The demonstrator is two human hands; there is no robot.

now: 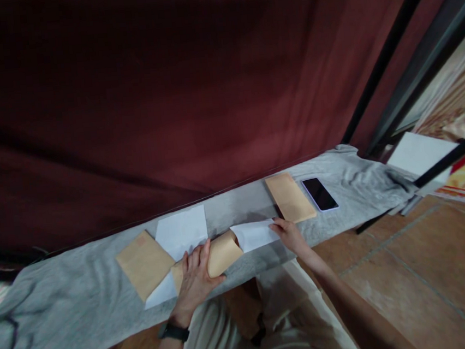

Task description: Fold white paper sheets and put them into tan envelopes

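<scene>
My left hand (pixel 197 276) lies across a brown paper envelope (pixel 223 252), fingers at its far edge and thumb at its near edge. The envelope bulges, and its mouth gapes to the right. A white sheet of paper (pixel 257 234) has its left end at that mouth; how far it goes inside is hidden. At the sheet's right end, the thumb and fingers of my right hand (pixel 290 236) pinch it. Left of my left hand, another brown envelope (pixel 146 264) lies over white paper (pixel 182 231).
A grey cloth (pixel 84 298) covers the narrow bench. Toward its right end lie a brown envelope (pixel 290 197) and a phone (pixel 320 194) with a dark screen. A dark red curtain (pixel 208 89) hangs right behind the bench. Black metal poles (pixel 389 49) stand at the right.
</scene>
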